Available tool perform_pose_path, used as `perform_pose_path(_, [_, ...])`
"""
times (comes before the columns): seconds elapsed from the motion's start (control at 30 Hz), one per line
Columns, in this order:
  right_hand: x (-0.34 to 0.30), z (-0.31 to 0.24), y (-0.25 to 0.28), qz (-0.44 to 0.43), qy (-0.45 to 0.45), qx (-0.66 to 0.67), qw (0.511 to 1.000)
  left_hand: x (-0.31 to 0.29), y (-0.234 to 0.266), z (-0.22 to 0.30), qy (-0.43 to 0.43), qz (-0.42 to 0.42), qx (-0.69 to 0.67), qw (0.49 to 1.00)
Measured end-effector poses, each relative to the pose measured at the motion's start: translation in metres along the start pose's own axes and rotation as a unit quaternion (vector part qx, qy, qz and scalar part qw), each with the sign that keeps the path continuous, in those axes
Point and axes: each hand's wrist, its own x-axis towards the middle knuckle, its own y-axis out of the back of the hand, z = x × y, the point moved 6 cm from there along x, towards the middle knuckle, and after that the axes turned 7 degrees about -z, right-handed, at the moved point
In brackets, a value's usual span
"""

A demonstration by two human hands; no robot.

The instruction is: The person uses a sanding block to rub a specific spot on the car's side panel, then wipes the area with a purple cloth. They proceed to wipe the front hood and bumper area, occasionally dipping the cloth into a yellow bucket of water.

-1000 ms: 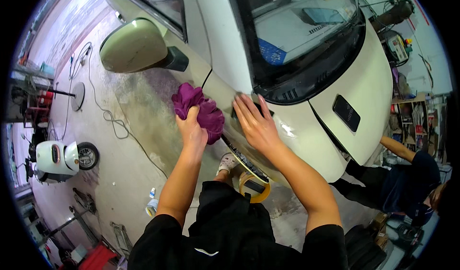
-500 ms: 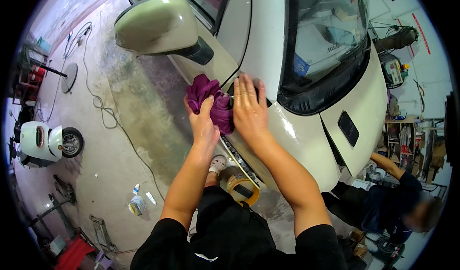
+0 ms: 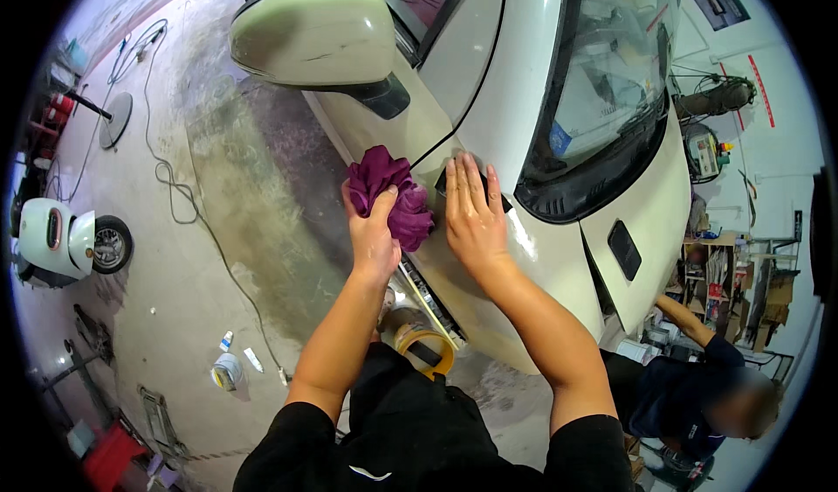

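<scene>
White car (image 3: 559, 256) fills twelve to three o'clock, its side mirror (image 3: 319, 29) up at eleven. At centre, the right hand (image 3: 474, 217) lies flat and open on the car's panel, fingers spread. Just beside it at nine o'clock, the left hand (image 3: 374, 234) is closed around a bunched purple cloth (image 3: 394, 193), pressed against the panel.
</scene>
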Motion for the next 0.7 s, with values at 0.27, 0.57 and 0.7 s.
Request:
perform_pose_path(0.27, [0.002, -0.002, -0.002, -0.006, -0.002, 0.003, 1.0, -0.003, 0.009, -0.007, 0.009, 0.01, -0.011, 1.0])
perform_pose_path(0.57, [-0.007, -0.006, -0.012, -0.014, 0.004, -0.008, 1.0, -0.004, 0.02, -0.007, 0.013, 0.014, -0.001, 1.0])
perform_pose_path(0.7, [0.017, 0.002, 0.009, -0.011, 0.018, 0.003, 1.0, -0.001, 0.017, -0.009, 0.009, 0.016, 0.007, 1.0])
